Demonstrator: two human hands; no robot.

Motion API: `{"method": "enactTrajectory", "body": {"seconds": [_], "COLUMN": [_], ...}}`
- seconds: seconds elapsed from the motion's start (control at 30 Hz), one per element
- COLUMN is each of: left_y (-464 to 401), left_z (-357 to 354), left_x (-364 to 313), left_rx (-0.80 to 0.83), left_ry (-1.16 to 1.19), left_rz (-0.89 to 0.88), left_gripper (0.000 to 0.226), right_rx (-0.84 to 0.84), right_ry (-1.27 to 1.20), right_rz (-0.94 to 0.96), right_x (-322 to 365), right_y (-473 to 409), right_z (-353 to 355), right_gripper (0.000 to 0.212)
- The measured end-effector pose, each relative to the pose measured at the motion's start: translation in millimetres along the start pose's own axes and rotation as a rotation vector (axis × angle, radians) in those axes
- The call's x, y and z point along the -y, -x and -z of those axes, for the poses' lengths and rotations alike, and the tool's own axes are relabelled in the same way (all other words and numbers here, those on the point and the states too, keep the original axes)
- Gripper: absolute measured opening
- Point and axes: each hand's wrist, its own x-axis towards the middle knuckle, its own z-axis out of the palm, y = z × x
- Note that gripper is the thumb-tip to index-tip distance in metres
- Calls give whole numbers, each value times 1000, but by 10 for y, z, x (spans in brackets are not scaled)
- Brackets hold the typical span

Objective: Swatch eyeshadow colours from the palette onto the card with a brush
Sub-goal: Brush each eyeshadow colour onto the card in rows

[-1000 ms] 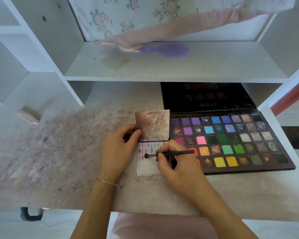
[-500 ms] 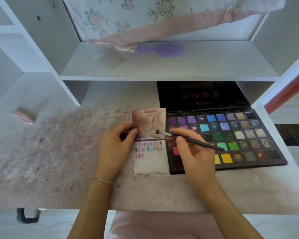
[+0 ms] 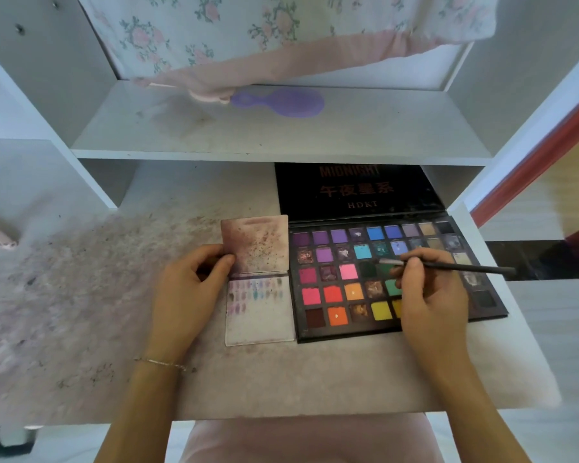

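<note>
- Between the fingers point(image 3: 411, 264) of the right hand point(image 3: 430, 295) sits the brush point(image 3: 448, 267), pinched near its metal collar; it looks light and stiff, so a soft pinch low on the handle should be enough.
- Beyond these fingertips, the bristles hover at a dark green pan of the palette point(image 3: 331, 292).
- The palette's pans hold pressed powder, probably crumbly; several look broken.
- Left hand point(image 3: 188, 292) fingers are curled on the raised flap of the card point(image 3: 259, 315), which lies on the counter point(image 3: 81, 295), touching the palette's left edge.
- The card is thin and bends easily.
</note>
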Motion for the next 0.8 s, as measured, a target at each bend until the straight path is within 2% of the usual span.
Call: {"method": "enactTrajectory", "body": {"seconds": [0.17,0.47,0.63,0.8], "left_y": [-2,8,6,16], "left_z": [1,-1,-9,4], "left_x": [-2,-21,-28,-16], "left_rx": [-4,-10,-5,-8], "left_ry": [-2,-5,-15,9], "left_rz": [-2,2,8,-1], "left_gripper": [15,16,15,15], "right_rx": [20,125,100,87], "right_ry": [100,181,187,183], "right_rz": [71,34,45,48], "right_x": [-25,-77,-86,-103], "right_y": [8,-8,-15,-23], "right_z": [-20,-36,-39,-47], "right_gripper": [32,31,34,28]}}
